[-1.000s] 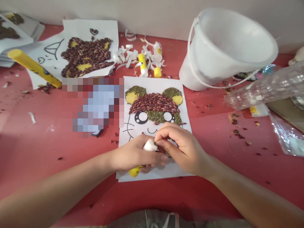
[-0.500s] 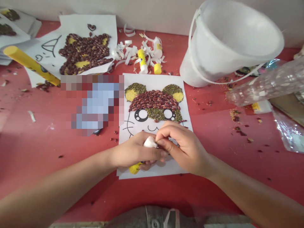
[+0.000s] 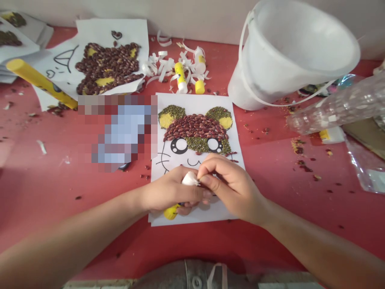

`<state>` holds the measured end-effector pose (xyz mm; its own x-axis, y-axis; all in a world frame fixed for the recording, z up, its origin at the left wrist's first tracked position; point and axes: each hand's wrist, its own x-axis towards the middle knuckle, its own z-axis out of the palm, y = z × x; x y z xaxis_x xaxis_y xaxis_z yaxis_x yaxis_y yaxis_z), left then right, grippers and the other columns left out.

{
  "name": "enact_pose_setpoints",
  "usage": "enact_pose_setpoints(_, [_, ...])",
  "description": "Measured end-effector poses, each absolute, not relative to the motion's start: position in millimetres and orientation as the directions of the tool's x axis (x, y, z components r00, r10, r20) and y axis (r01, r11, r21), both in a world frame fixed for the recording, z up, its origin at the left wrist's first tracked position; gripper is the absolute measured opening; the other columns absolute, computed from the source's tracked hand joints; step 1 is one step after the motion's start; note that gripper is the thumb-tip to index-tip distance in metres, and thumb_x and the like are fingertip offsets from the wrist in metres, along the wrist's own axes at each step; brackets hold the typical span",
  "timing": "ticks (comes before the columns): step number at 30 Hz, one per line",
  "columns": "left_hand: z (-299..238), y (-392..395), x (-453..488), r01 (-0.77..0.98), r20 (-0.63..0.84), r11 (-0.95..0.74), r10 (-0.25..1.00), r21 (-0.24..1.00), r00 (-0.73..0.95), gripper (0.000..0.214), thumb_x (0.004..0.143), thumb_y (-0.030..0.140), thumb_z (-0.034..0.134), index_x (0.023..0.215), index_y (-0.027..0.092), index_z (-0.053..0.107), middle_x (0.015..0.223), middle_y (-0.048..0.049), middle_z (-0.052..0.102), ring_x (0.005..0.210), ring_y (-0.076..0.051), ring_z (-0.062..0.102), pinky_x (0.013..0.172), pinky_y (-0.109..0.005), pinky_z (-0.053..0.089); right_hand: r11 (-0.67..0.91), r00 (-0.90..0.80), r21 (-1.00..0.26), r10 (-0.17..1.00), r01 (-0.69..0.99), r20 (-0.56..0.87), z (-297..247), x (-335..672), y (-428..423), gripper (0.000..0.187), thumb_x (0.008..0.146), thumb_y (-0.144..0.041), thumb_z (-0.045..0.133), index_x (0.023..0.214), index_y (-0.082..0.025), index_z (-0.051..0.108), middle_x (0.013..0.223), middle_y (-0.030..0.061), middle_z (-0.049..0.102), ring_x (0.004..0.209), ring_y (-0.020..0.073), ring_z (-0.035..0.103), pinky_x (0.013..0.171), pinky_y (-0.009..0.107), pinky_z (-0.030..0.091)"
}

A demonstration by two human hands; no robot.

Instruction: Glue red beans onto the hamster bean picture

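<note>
My left hand (image 3: 171, 190) is wrapped round a yellow glue stick (image 3: 172, 212). Its white glue tip (image 3: 189, 179) stands out between thumb and forefinger. Thumb and forefinger of my right hand (image 3: 230, 184) are pinched together right at that tip; what they hold, if anything, is too small to make out. Beneath both hands lies a paper sheet (image 3: 197, 100) with a cartoon animal face. Red-brown beans (image 3: 195, 126) cover its forehead, and green beans (image 3: 197, 145) fill the area between the eyes and much of the ears. The lower face is partly hidden by my hands.
A white bucket (image 3: 255, 80) stands at back right, beside a clear plastic bottle (image 3: 337, 104). Paper scraps and another glue stick (image 3: 179, 74) lie behind the sheet. At left are a blurred-out phone-like object (image 3: 124, 132), a yellow tube (image 3: 42, 82) and a bean-covered picture (image 3: 111, 66).
Almost nothing differs. Both hands keep the same hold at the glue tip, and the view has shifted very slightly.
</note>
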<state>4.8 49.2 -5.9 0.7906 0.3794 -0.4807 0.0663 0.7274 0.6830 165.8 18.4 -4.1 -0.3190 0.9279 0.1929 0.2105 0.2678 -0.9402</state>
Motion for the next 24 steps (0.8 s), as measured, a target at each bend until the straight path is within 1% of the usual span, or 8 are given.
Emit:
enact_pose_setpoints(3, [-7.0, 48.7, 4.7, 0.04, -0.479, 0.752, 0.376, 0.657, 0.793, 0.015, 0.069, 0.021, 0.066, 0.06, 0.012, 0.057, 0.042, 0.0066, 0.044, 0.033, -0.004, 0.037, 0.032, -0.016, 0.03, 0.012, -0.332, -0.999, 0.943, 0.031, 0.001, -2.9, 165.2, 19.3, 0.017, 0.09, -0.022, 0.049, 0.074, -0.019, 0.05, 0.071, -0.0039, 0.049, 0.061, 0.0068, 0.051, 0.059, 0.023, 0.042])
enact_pose_setpoints(6, [-7.7, 49.1, 4.1, 0.047, -0.482, 0.751, 0.374, 0.659, 0.792, 0.015, 0.068, 0.021, 0.066, 0.06, 0.012, 0.057, 0.042, 0.0064, 0.044, 0.032, -0.004, 0.038, 0.032, -0.016, 0.03, -0.203, -0.395, -0.968, 0.909, -0.149, -0.13, -2.7, 164.6, 19.8, 0.017, 0.091, -0.028, 0.049, 0.077, -0.019, 0.048, 0.065, -0.0058, 0.049, 0.054, 0.0059, 0.053, 0.052, 0.022, 0.041])
enact_pose_setpoints(8, [-7.5, 49.8, 4.0, 0.052, -0.484, 0.747, 0.375, 0.663, 0.791, 0.016, 0.068, 0.022, 0.066, 0.059, 0.012, 0.058, 0.041, 0.0064, 0.043, 0.031, -0.004, 0.038, 0.031, -0.016, 0.03, -0.25, -0.418, -0.95, 0.895, -0.187, -0.153, -2.7, 164.3, 20.2, 0.017, 0.091, -0.029, 0.049, 0.078, -0.019, 0.048, 0.062, -0.0058, 0.051, 0.054, 0.0066, 0.053, 0.052, 0.021, 0.041])
enact_pose_setpoints(10, [-6.7, 50.5, 4.4, 0.046, -0.486, 0.752, 0.377, 0.657, 0.788, 0.016, 0.068, 0.021, 0.066, 0.059, 0.012, 0.058, 0.041, 0.0064, 0.043, 0.031, -0.004, 0.037, 0.03, -0.015, 0.029, -0.234, -0.415, -0.956, 0.898, -0.174, -0.144, -2.8, 165.1, 21.2, 0.017, 0.091, -0.03, 0.048, 0.077, -0.019, 0.047, 0.06, -0.0053, 0.052, 0.054, 0.0071, 0.051, 0.052, 0.022, 0.04])
enact_pose_setpoints(15, [-4.0, 50.7, 4.8, 0.039, -0.499, 0.781, 0.359, 0.623, 0.789, 0.015, 0.068, 0.02, 0.067, 0.059, 0.012, 0.058, 0.042, 0.0057, 0.044, 0.034, -0.003, 0.036, 0.031, -0.014, 0.029, -0.092, -0.242, -0.994, 0.965, 0.053, -0.102, -5.2, 181.8, 26.5, 0.014, 0.089, -0.03, 0.05, 0.08, -0.019, 0.051, 0.061, -0.0055, 0.042, 0.053, 0.007, 0.039, 0.046, 0.021, 0.032])
enact_pose_setpoints(17, [-3.7, 50.3, 4.3, 0.045, -0.503, 0.783, 0.354, 0.621, 0.789, 0.015, 0.069, 0.02, 0.067, 0.06, 0.012, 0.059, 0.043, 0.0053, 0.044, 0.036, -0.004, 0.037, 0.032, -0.014, 0.029, 0.008, -0.121, -0.981, 0.992, 0.194, -0.016, -7.8, 193.4, 29.7, 0.012, 0.089, -0.029, 0.049, 0.082, -0.02, 0.052, 0.063, -0.0044, 0.042, 0.055, 0.0078, 0.039, 0.047, 0.022, 0.031])
enact_pose_setpoints(21, [-4.3, 49.9, 3.1, 0.045, -0.489, 0.77, 0.357, 0.637, 0.796, 0.016, 0.069, 0.021, 0.069, 0.06, 0.012, 0.059, 0.043, 0.0054, 0.044, 0.037, -0.004, 0.037, 0.033, -0.014, 0.031, 0.177, -0.04, -0.841, 0.982, 0.511, 0.182, -16.1, 211.3, 36.8, 0.007, 0.086, -0.02, 0.05, 0.079, -0.02, 0.052, 0.071, -0.0011, 0.05, 0.064, 0.0106, 0.047, 0.056, 0.025, 0.037])
enact_pose_setpoints(24, [-4.7, 50.4, 2.7, 0.054, -0.483, 0.755, 0.361, 0.653, 0.797, 0.017, 0.069, 0.022, 0.07, 0.06, 0.012, 0.059, 0.043, 0.0055, 0.044, 0.037, -0.004, 0.037, 0.033, -0.015, 0.031, 0.263, -0.088, -0.735, 0.959, 0.625, 0.269, -23.9, 213.8, 41.0, 0.004, 0.083, -0.017, 0.051, 0.081, -0.02, 0.053, 0.076, 0.0004, 0.052, 0.068, 0.0122, 0.051, 0.062, 0.027, 0.042])
